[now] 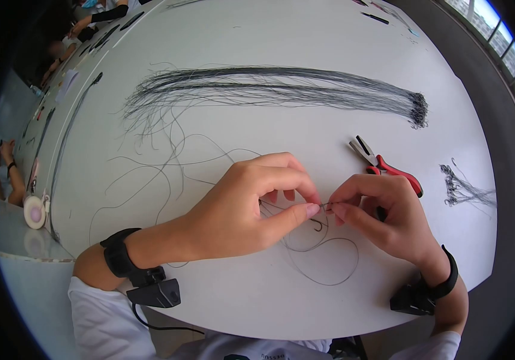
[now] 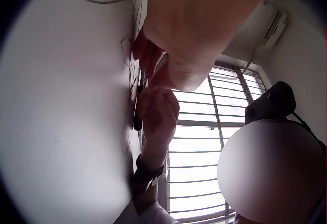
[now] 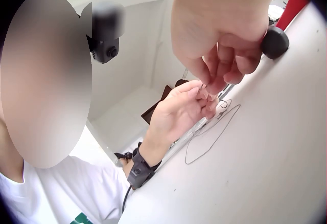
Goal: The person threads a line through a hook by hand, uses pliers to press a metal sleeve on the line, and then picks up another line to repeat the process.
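Thin black thread [image 1: 323,273] pinched between left hand [image 1: 251,207] and right hand [image 1: 377,216], fingertips meeting for tiny work. Red pliers [image 1: 389,170] lie close, easy to grab. Thread bundle [image 1: 269,87] waits farther back.

thin black thread pinched between two hands

a fine dark thread [image 1: 323,273] is lifted at its near end, pinched between the left hand [image 1: 239,207] and the right hand [image 1: 383,216], fingertips almost meeting. below them, toward six o'clock, it drops in loose loops onto the white table [image 1: 257,300]. a small hooked end [image 1: 317,225] hangs just under the pinch.
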`<state>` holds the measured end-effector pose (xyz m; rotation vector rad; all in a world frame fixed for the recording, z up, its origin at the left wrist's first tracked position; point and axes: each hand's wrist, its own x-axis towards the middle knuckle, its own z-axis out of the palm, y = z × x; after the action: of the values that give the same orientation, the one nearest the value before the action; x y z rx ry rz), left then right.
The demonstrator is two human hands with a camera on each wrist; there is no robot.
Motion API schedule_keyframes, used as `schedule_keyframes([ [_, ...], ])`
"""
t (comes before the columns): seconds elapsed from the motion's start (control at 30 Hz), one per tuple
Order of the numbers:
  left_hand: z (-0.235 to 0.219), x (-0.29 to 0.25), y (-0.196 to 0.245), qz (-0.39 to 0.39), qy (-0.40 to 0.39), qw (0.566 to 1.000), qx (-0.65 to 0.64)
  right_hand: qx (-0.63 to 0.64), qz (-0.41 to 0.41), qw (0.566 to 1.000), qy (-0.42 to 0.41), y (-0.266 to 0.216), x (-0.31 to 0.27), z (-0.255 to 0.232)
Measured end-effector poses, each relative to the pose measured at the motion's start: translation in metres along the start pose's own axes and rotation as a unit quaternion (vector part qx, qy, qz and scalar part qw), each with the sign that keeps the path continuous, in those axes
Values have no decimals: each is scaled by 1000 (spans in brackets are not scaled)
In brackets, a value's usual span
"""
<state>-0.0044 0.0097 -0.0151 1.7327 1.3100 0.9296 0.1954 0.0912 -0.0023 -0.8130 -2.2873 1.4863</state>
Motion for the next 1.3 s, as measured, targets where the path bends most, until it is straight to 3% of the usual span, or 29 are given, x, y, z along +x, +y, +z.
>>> schedule_keyframes([
  [0.1, 0, 0, 1, 4, 1, 1000, -6, -43, -35, 998, 6, -1, -1, 1],
  [0.17, 0, -1, 2, 15, 14, 1000, 8, -97, -111, 988, 34, 2, 0, 2],
  [0.2, 1, -1, 1, 15, 13, 1000, 8, -97, -111, 988, 34, 1, 0, 3],
  [0.27, 2, 0, -4, 110, 55, 991, 55, -100, -126, 984, 73, -2, 0, 6],
  [0.47, 3, -1, -1, 139, 68, 985, 81, -116, -164, 977, 72, 3, 0, 5],
  [0.8, 1, -2, 2, 136, 69, 987, 52, -124, -208, 966, 90, 4, 0, 5],
  [1.07, 1, -5, 4, 73, 30, 997, -18, -137, -227, 961, 84, 3, 0, 5],
  [1.3, 0, -5, 4, 72, 19, 997, -26, -123, -211, 967, 74, 2, -1, 6],
])
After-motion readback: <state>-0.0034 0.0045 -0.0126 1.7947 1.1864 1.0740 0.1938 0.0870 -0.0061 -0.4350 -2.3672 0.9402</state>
